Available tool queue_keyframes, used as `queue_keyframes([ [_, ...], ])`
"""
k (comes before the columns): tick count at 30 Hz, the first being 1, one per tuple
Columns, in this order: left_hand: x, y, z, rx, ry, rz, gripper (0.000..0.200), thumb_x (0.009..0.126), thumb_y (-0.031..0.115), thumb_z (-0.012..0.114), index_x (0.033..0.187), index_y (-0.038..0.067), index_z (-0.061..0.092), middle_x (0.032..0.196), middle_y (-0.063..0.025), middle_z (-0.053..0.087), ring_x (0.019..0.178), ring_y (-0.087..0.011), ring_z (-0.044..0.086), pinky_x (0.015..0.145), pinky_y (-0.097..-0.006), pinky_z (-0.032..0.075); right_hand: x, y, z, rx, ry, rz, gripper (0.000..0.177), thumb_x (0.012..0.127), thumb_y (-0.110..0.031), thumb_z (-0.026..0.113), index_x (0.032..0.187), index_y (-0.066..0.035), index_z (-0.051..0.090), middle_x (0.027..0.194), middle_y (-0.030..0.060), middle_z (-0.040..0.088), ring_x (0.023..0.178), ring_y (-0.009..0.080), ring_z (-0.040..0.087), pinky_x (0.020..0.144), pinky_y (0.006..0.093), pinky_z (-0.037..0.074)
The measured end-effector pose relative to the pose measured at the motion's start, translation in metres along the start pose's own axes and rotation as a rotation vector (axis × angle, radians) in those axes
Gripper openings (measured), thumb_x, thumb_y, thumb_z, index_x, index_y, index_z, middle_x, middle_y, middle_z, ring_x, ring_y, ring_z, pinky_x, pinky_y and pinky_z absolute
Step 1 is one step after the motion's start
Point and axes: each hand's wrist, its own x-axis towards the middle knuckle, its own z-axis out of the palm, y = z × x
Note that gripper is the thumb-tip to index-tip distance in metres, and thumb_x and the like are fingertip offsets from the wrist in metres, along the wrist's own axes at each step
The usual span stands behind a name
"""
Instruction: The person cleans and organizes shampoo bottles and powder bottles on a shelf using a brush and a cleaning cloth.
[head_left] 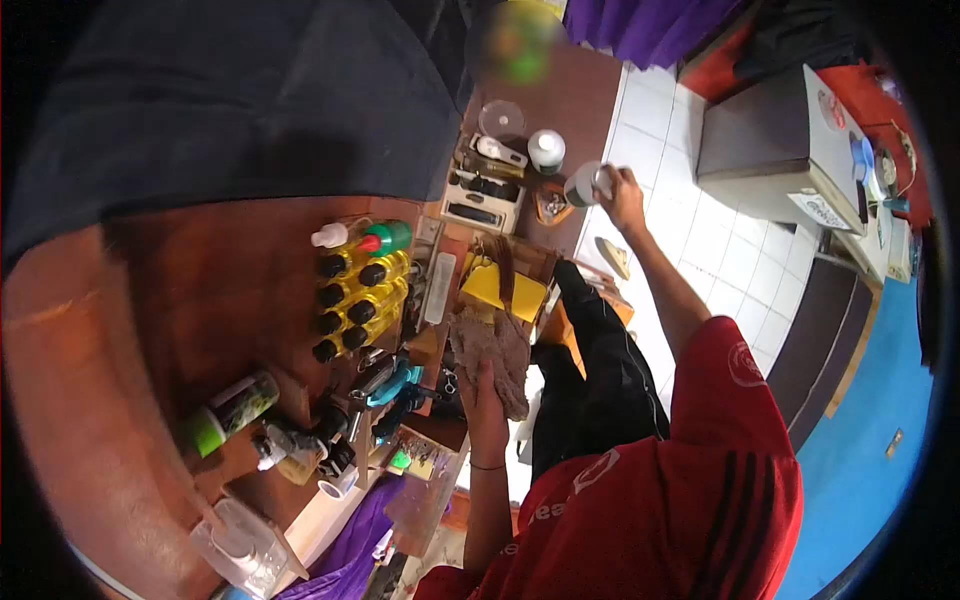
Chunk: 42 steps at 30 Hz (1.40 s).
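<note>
My left hand (486, 385) is closed on a brown cloth (492, 350), which bunches over the fingers and hangs down past them. Beneath and beyond the cloth lies a yellow cloth or pad (507, 288) with a brown comb-like piece across it. Out to the right, my right hand (624, 200) grips a small greyish, see-through jar (584, 186) above the edge of the dark brown counter (580, 85). A white bottle (545, 150) stands just left of that jar. Close to both is a small wooden tray (551, 205) with little items in it.
Several yellow bottles with black caps (362, 305) stand on the wooden shelf at left. Hair clippers (474, 213) lie in a white tray. A green-capped can (235, 410) sits lower left. A grey cabinet (755, 135) stands on the tiled floor at right.
</note>
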Motion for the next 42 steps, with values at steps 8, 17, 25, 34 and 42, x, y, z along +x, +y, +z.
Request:
queue_keyframes([
  [8,-0.045,0.064,0.009,0.243,-0.092,0.252,0.082,0.1,0.051,0.048,0.15,-0.01,0.025,0.153,-0.0237,0.035,0.14,-0.0294,0.035,0.115,-0.035,0.026,-0.117,-0.197,-0.169,0.335,0.049,-0.336,0.047,0.067,-0.017,0.08,0.108,0.002,0.066,0.095,0.0155,0.059,0.085,0.0328,0.061,0.076,0.0389,0.051],
  [17,-0.132,0.155,-0.017,0.27,-0.362,0.971,0.059,0.099,0.034,0.055,0.137,-0.009,0.042,0.131,-0.0267,0.054,0.122,-0.0335,0.053,0.104,-0.0376,0.04,-0.172,-0.362,-0.248,0.706,-0.033,-0.781,0.04,0.064,-0.007,0.078,0.103,0.001,0.07,0.097,0.0089,0.065,0.087,0.019,0.063,0.076,0.0287,0.05],
  [25,-0.188,0.178,-0.057,0.314,-0.363,1.133,0.088,0.061,0.023,0.092,0.133,-0.003,0.048,0.126,-0.0133,0.058,0.114,-0.0213,0.058,0.097,-0.0348,0.047,-0.209,-0.456,-0.288,0.664,-0.227,-0.904,0.04,0.064,-0.011,0.079,0.102,0.001,0.073,0.09,0.0104,0.067,0.083,0.0183,0.066,0.073,0.0278,0.051],
  [34,-0.196,0.164,-0.089,-0.558,-0.141,1.14,0.082,0.066,0.024,0.085,0.134,-0.004,0.047,0.12,-0.0102,0.062,0.106,-0.0181,0.061,0.095,-0.0332,0.049,-0.183,-0.427,-0.303,0.706,-0.55,-1.091,0.109,0.057,-0.044,0.092,0.144,0.0,0.044,0.14,0.0204,0.049,0.13,0.0328,0.05,0.107,0.0405,0.039],
  [42,-0.218,0.178,-0.087,-0.646,-0.074,1.074,0.074,0.074,0.023,0.082,0.133,-0.002,0.047,0.12,-0.0101,0.06,0.108,-0.0187,0.059,0.095,-0.0335,0.048,-0.249,-0.376,-0.249,1.285,-0.622,-0.401,0.123,0.056,-0.041,0.094,0.146,-0.007,0.018,0.129,0.0104,0.046,0.121,0.0242,0.051,0.104,0.0369,0.041],
])
